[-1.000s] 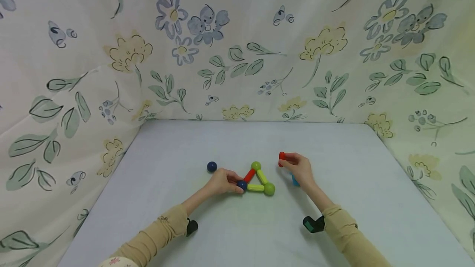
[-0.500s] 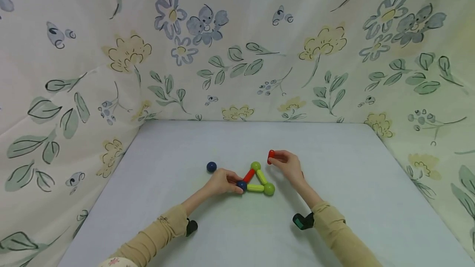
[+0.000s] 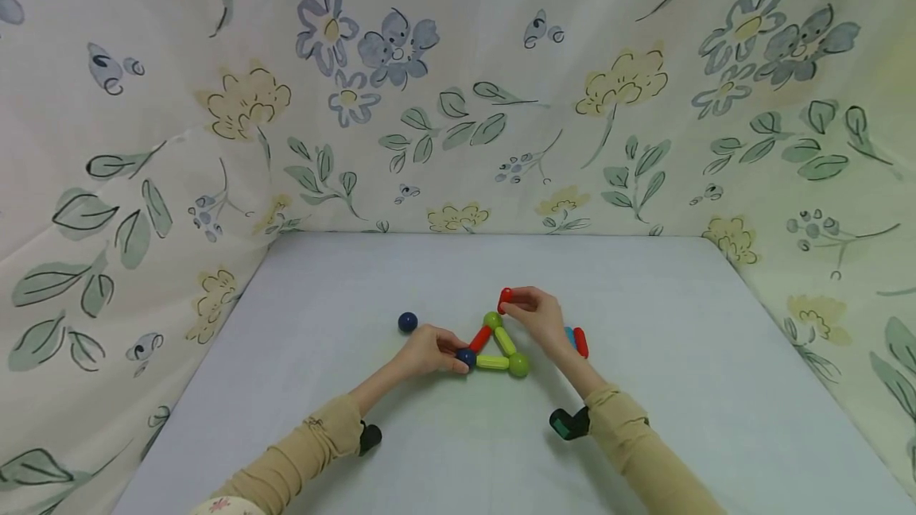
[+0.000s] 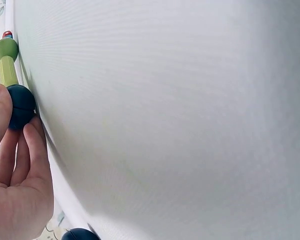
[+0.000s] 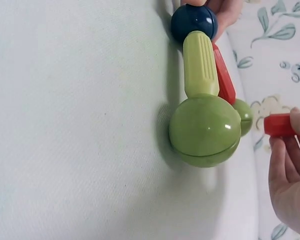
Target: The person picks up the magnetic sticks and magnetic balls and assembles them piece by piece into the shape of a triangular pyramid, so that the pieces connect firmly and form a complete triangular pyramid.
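A triangle of rods and balls lies on the table. Its corners are a navy ball [image 3: 467,358], a large green ball [image 3: 518,364] and a smaller green ball [image 3: 492,320]. Two yellow-green rods [image 3: 492,362] and one red rod [image 3: 480,338] form the sides. My left hand [image 3: 431,350] pinches the navy ball between thumb and fingers. In my right hand [image 3: 537,315], thumb and fingertips grip another red rod [image 5: 280,124], held upright. Its lower end hangs close above the smaller green ball, with a small gap showing in the right wrist view.
A loose navy ball [image 3: 408,323] lies left of the triangle. Right of my right wrist lie a blue piece [image 3: 570,337] and a red rod [image 3: 581,342] side by side. Floral cloth [image 3: 458,86] rises behind the white table [image 3: 458,451].
My right hand has carried the red rod leftward to above the smaller green ball. The blue piece and red rod behind it are uncovered. My left hand stays put on the navy ball.
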Available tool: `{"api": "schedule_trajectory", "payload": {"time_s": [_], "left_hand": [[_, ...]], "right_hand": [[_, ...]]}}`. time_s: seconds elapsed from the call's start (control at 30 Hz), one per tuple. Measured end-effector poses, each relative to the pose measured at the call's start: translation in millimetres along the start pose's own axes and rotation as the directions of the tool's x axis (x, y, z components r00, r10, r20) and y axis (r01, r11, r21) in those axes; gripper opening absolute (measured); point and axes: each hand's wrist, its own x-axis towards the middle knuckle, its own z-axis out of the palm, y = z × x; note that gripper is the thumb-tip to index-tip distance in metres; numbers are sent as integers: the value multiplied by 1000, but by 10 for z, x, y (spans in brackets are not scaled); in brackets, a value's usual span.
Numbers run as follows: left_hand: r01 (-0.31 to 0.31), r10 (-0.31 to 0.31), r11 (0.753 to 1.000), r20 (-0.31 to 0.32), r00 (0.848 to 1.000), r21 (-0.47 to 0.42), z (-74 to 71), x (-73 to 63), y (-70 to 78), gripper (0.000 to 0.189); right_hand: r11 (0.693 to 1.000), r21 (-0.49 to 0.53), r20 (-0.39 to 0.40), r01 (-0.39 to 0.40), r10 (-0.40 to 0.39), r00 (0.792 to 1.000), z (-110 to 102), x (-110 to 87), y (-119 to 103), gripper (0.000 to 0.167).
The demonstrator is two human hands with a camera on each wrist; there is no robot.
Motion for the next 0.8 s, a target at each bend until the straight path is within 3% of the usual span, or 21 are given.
{"api": "schedule_trajectory", "payload": {"time_s": [0.3,0.8], "left_hand": [[-17,17,1000,2,1000,-19,-9,-12,-1,32],[-22,22,1000,1,1000,2,-13,-21,19,32]], "right_hand": [[1000,-15,45,25,-24,999,95,-7,6,31],[999,-16,37,38,-37,999,112,-21,3,29]]}}
